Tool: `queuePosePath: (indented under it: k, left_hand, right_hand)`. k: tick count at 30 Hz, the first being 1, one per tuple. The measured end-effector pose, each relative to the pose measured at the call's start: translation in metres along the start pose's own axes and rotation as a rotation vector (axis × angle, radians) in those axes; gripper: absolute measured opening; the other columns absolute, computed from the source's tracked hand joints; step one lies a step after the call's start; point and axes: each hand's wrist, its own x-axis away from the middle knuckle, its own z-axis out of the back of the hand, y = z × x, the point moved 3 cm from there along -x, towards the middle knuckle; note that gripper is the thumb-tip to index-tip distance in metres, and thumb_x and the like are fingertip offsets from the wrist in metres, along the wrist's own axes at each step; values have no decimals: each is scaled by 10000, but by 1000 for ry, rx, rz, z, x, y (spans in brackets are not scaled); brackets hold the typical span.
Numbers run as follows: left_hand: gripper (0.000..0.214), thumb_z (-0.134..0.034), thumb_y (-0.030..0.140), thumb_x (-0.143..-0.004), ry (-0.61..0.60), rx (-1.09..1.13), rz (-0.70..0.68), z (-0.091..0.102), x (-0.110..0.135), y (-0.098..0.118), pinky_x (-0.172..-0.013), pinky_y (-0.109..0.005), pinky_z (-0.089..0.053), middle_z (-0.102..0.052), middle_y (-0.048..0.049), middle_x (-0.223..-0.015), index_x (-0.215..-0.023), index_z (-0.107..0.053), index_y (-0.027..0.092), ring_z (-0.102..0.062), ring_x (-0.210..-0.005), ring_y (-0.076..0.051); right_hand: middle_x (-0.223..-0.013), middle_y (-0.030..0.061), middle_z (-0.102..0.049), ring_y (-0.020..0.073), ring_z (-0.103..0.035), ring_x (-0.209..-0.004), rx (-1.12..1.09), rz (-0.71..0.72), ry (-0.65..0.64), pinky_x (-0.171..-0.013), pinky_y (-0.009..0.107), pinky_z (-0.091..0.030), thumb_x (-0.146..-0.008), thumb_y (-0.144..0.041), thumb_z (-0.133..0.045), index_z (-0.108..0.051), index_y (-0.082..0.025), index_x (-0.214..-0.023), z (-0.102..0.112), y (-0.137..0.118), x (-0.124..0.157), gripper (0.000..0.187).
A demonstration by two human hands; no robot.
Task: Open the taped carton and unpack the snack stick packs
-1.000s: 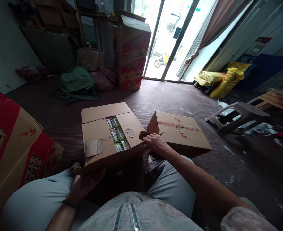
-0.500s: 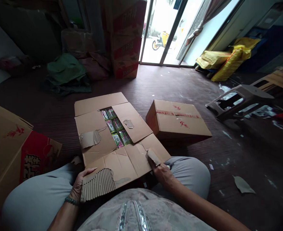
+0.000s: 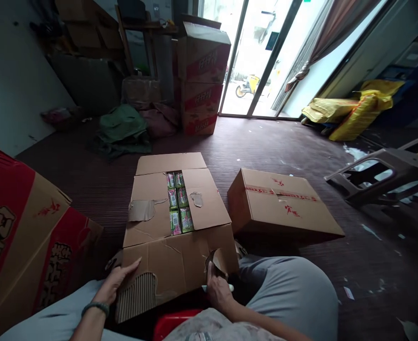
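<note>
Tipped downward since earlier, near flap at lower centre: right hand pinches its torn edge, left hand rests open; hard pulling could rip it further.

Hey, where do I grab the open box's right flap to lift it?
Pinch the right flap at its free inner edge, coming from the middle gap: that edge lies loose over the green packs, while its outer edge is hinged to the box.
</note>
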Motion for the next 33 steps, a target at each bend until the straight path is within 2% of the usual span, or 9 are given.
queuePosePath:
  k: [4,8,13,15,17,21,26,30,33]
  left_hand:
    - [1049,-602,688,-679,549,-495,-187,-35,5,2,-1096,-654,-211,-197,-268,-1552,-1500,-246,140,-233,-1391,-489]
    - [1088,-278,868,-693,588,-241,5,-75,-8,24,-1073,-710,-125,77,-261,-1574,-1529,-33,217,51,-1420,-511]
    - [981,-125,839,-717,801,17,168,-79,-33,51,-997,-638,-359,-145,-282,-1525,-1464,-91,202,-206,-1384,-508]
    - [911,-137,794,-752,896,-13,149,-80,-39,53,-970,-621,-385,-250,-289,-1457,-1440,-82,200,-304,-1337,-488]
    - [856,-134,762,-782,970,-55,123,-83,-44,50,-970,-623,-367,-301,-279,-1410,-1435,-72,213,-335,-1311,-477]
    - [823,-209,749,-801,1049,-63,35,-88,-47,43,-1017,-609,-312,-322,-247,-1390,-1438,-135,233,-331,-1296,-457]
    - [794,-240,753,-796,1084,-20,0,-88,-47,40,-987,-641,-314,-351,-237,-1380,-1425,-198,270,-347,-1280,-468]
    - [753,-232,712,-813,1099,-30,-24,-89,-51,40,-964,-644,-337,-334,-254,-1384,-1411,-187,256,-343,-1285,-475]
    - [768,-249,722,-807,1111,-21,-33,-87,-52,38,-1003,-643,-312,-347,-243,-1386,-1419,-196,260,-341,-1297,-464]
  right_hand:
    - [-1215,291,-602,250,-711,-862,-97,-159,-114,-739,330,-585,-784,81,-290,-370,-9,-1442,3,-8,-19,668]
    - [-1405,275,-456,230,-711,-898,-245,-210,-89,-767,318,-572,-717,122,-253,-408,-76,-1434,11,-16,-33,760]
    - [-1199,206,-645,217,-696,-939,-289,-185,-116,-767,269,-539,-763,60,-375,-595,-75,-1244,39,-2,-38,546]
    - [-919,120,-728,210,-703,-827,-287,-84,-149,-682,250,-522,-842,-57,-448,-700,-134,-962,67,3,-41,290]
    - [-782,59,-711,197,-686,-755,-286,17,-128,-637,246,-494,-899,-177,-456,-679,-186,-830,104,4,-51,233]
    - [-965,37,-682,180,-654,-829,-206,271,97,-686,270,-478,-902,-149,-405,-618,-228,-1014,175,-12,-99,253]
    - [-982,131,-651,244,-617,-928,94,440,-4,-686,337,-505,-887,-95,-403,-648,-119,-1004,200,-20,-164,272]
    - [-964,106,-643,220,-599,-882,143,368,55,-686,328,-517,-851,-85,-468,-678,-142,-902,239,20,-160,224]
    - [-1181,96,-606,200,-582,-935,184,230,256,-653,271,-501,-835,-69,-485,-661,-193,-1017,280,88,-135,281]
